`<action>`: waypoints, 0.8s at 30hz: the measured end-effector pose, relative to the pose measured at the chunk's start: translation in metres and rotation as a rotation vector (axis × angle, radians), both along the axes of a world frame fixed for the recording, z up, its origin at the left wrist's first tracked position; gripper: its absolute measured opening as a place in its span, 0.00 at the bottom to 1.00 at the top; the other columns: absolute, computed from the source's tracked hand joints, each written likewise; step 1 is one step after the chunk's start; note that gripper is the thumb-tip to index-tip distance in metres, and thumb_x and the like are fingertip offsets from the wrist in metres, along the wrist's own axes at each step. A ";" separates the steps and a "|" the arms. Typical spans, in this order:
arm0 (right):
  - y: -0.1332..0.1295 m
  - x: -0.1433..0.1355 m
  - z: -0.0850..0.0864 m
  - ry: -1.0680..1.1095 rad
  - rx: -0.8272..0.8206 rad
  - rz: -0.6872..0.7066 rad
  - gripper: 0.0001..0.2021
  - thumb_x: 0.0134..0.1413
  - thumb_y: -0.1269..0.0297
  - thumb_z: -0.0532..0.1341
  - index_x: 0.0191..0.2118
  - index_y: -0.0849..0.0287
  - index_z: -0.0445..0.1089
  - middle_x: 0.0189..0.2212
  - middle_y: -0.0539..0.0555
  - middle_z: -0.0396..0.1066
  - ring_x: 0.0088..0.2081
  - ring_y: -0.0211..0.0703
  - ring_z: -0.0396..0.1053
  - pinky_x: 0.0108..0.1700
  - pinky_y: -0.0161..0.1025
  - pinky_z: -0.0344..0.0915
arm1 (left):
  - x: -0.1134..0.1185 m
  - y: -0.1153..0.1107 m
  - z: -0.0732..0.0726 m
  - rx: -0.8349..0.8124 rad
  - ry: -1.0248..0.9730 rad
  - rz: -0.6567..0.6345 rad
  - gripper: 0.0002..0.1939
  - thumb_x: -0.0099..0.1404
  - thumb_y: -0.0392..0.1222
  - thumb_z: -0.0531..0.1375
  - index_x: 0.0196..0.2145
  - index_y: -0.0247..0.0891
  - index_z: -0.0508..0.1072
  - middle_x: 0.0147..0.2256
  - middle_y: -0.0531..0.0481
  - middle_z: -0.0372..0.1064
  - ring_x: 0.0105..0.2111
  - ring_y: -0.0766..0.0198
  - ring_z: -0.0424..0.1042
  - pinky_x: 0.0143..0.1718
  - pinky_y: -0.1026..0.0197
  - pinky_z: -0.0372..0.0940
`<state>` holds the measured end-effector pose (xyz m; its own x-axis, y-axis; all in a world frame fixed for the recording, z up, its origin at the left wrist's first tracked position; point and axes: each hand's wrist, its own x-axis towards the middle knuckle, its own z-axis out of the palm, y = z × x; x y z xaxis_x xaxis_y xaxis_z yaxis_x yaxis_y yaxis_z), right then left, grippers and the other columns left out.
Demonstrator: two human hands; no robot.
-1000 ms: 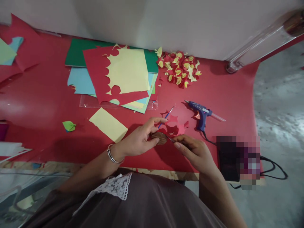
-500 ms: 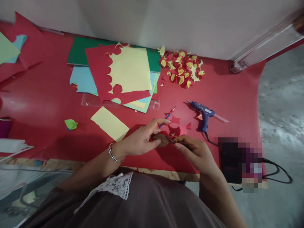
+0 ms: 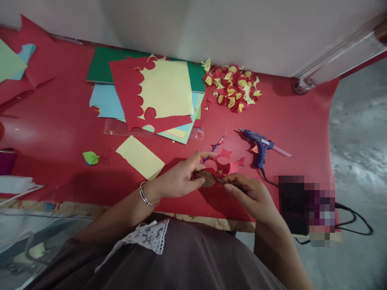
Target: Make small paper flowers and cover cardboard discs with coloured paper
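My left hand (image 3: 184,177) pinches a brown, striped oval piece of cardboard (image 3: 208,178) by its left side, forefinger stretched out above it. In my right hand (image 3: 246,193) are small scissors (image 3: 220,179), mostly covered by the fingers; their thin dark blades meet the right edge of the brown piece. Just beyond both hands lie red paper offcuts (image 3: 225,160) with round cutouts. A thin blue pen or brush (image 3: 217,147) lies beside these scraps, partly behind my left forefinger.
A blue glue gun (image 3: 258,146) with a clear stick lies to the right, its cord running to a dark box. Red and yellow paper pieces (image 3: 232,86) are heaped near the wall. Coloured sheets (image 3: 169,88), a yellow rectangle (image 3: 140,157) and a green paper leaf (image 3: 90,158) lie left.
The view has shifted very slightly. My right hand and the scissors have moved a little to the right; my left hand keeps its hold on the brown piece.
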<state>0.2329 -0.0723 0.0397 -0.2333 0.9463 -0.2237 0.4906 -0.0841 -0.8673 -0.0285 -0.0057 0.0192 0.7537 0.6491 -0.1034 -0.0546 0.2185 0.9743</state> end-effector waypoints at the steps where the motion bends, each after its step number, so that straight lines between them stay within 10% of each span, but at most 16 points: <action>1: -0.002 0.001 -0.001 0.005 -0.007 -0.019 0.14 0.69 0.50 0.66 0.41 0.56 0.81 0.27 0.49 0.76 0.25 0.36 0.68 0.29 0.33 0.61 | 0.000 0.000 -0.001 -0.020 -0.010 0.023 0.33 0.72 0.32 0.61 0.71 0.40 0.56 0.41 0.46 0.80 0.44 0.59 0.83 0.45 0.59 0.71; 8: -0.011 -0.014 -0.014 0.091 -0.010 -0.212 0.20 0.57 0.43 0.74 0.41 0.56 0.79 0.27 0.49 0.75 0.27 0.39 0.67 0.30 0.35 0.63 | 0.004 -0.002 0.000 -0.018 0.044 0.113 0.35 0.71 0.31 0.61 0.71 0.37 0.54 0.37 0.50 0.78 0.40 0.62 0.79 0.39 0.62 0.66; 15: -0.003 -0.040 -0.017 0.045 0.057 -0.263 0.09 0.57 0.57 0.71 0.37 0.56 0.78 0.25 0.48 0.74 0.24 0.37 0.64 0.29 0.35 0.60 | 0.007 -0.008 0.000 0.054 0.116 0.101 0.39 0.69 0.31 0.63 0.74 0.41 0.57 0.35 0.52 0.76 0.34 0.63 0.74 0.34 0.62 0.61; 24: -0.002 -0.052 -0.019 0.095 0.101 -0.442 0.09 0.56 0.57 0.70 0.35 0.56 0.76 0.23 0.45 0.69 0.24 0.36 0.62 0.28 0.35 0.59 | 0.022 -0.012 -0.007 -0.443 -0.082 0.320 0.24 0.58 0.48 0.79 0.45 0.36 0.75 0.37 0.48 0.82 0.37 0.62 0.80 0.45 0.61 0.70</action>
<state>0.1808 -0.0740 0.0205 0.1821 0.9757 -0.1219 0.3445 -0.1794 -0.9215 -0.0064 -0.0177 0.0122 0.5433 0.7548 -0.3675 -0.2573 0.5664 0.7829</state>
